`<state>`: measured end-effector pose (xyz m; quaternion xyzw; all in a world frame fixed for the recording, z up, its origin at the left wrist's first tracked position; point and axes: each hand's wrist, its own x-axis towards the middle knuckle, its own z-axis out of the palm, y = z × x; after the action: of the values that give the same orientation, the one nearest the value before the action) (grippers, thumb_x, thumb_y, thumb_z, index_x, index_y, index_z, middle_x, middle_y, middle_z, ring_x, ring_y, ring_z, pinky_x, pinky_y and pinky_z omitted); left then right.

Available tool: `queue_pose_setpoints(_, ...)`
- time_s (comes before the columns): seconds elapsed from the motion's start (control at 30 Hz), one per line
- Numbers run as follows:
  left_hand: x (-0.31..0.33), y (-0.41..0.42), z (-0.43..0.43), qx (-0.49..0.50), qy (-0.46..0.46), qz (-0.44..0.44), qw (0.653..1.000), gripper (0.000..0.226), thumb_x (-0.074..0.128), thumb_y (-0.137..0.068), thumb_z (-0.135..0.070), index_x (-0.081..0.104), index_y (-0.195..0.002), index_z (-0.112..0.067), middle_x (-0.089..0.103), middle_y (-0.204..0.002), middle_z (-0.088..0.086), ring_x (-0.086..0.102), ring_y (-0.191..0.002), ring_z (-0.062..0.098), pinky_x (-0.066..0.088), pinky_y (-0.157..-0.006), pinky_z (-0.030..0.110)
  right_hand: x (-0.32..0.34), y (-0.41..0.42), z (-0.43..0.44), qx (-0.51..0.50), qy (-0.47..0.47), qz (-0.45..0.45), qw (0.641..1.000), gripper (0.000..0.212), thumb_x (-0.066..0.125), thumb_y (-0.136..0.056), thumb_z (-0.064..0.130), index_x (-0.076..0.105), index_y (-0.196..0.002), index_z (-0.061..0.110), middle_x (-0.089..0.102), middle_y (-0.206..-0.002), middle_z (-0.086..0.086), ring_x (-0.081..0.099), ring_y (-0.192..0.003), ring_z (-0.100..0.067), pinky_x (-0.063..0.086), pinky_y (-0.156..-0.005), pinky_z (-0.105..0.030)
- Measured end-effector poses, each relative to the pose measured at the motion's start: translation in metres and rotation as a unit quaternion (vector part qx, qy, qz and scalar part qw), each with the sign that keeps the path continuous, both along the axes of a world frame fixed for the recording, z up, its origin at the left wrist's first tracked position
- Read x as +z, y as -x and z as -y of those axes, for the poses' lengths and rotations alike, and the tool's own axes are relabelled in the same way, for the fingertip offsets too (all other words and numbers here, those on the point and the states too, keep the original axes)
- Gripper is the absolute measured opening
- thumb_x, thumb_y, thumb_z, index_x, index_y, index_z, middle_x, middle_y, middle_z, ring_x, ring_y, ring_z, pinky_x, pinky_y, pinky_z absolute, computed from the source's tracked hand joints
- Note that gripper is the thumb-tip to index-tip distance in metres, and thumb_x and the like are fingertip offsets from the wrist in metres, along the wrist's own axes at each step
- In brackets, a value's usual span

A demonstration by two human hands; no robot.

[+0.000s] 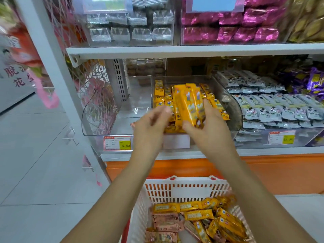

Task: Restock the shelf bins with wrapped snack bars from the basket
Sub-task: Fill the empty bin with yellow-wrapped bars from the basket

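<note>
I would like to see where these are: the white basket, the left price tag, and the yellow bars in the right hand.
white basket (188, 191): head view, far wall.
left price tag (117, 143): head view, its middle.
yellow bars (188, 106): head view, middle of the held bundle.

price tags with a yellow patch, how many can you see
2. One price tag sits under the clear bin at left, the other under the grey bars at right. A third may be hidden between them.
</note>
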<state>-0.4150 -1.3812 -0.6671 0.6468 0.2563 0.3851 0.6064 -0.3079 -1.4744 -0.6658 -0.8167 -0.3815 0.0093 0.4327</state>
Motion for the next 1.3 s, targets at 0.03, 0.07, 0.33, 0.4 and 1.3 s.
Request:
queue_pose_setpoints(0.03,0.002,0.003,-0.007,0.064,-0.037,0.001,0.997,0.029,0.055,-0.094,-0.028,0.063,-0.122,-0.022,0.066,-0.117,-0.007,0.062,-0.104,0.002,0.051,-0.088,0.023,0.006,-0.01,-0.012,0.0,-0.018,-0.005,1.0,0.078,0.06,-0.077,0.049,0.031,-0.145,0.024,0.054,-0.123,0.0,0.057,-0.105,-0.019,0.05,-0.087,-0.038)
queue_pose_setpoints(0.07,0.003,0.007,-0.014,0.105,-0.059,-0.005,0.993,0.033,0.053,-0.096,-0.024,0.058,-0.128,-0.02,0.061,-0.123,-0.008,0.058,-0.109,-0.001,0.048,-0.093,0.02,0.012,-0.021,-0.024,-0.001,-0.026,-0.012,1.0,0.075,0.061,-0.079,0.046,0.031,-0.144,0.024,0.056,-0.124,-0.001,0.058,-0.104,-0.019,0.05,-0.085,-0.037)
queue_pose_setpoints(0.33,-0.023,0.007,-0.041,0.066,-0.083,-0.127,0.986,0.034,0.048,-0.096,-0.011,0.059,-0.128,-0.014,0.067,-0.118,0.006,0.057,-0.1,0.009,0.045,-0.093,0.028,0.038,-0.077,-0.114,-0.082,0.186,0.029,0.979,0.069,0.057,-0.091,0.045,0.034,-0.142,0.004,0.054,-0.129,-0.013,0.053,-0.119,-0.032,0.045,-0.082,-0.036)
queue_pose_setpoints(0.4,-0.026,0.003,-0.041,0.057,-0.091,-0.121,0.987,0.034,0.046,-0.096,-0.011,0.061,-0.126,-0.016,0.071,-0.099,0.008,0.061,-0.085,0.014,0.051,-0.084,0.036,0.039,-0.082,-0.129,-0.079,0.211,0.054,0.973,0.057,0.055,-0.092,0.045,0.049,-0.129,0.004,0.058,-0.108,-0.01,0.059,-0.108,-0.029,0.044,-0.073,-0.034)
queue_pose_setpoints(1.3,-0.028,0.024,-0.035,0.045,-0.105,-0.064,0.991,0.028,0.052,-0.093,-0.014,0.069,-0.115,-0.016,0.07,-0.11,-0.003,0.063,-0.106,0.01,0.051,-0.094,0.042,0.022,-0.062,-0.107,-0.047,0.075,0.034,0.995,0.018,0.062,-0.092,0.02,0.061,-0.108,0.012,0.054,-0.12,-0.008,0.057,-0.095,-0.021,0.041,-0.075,-0.024)
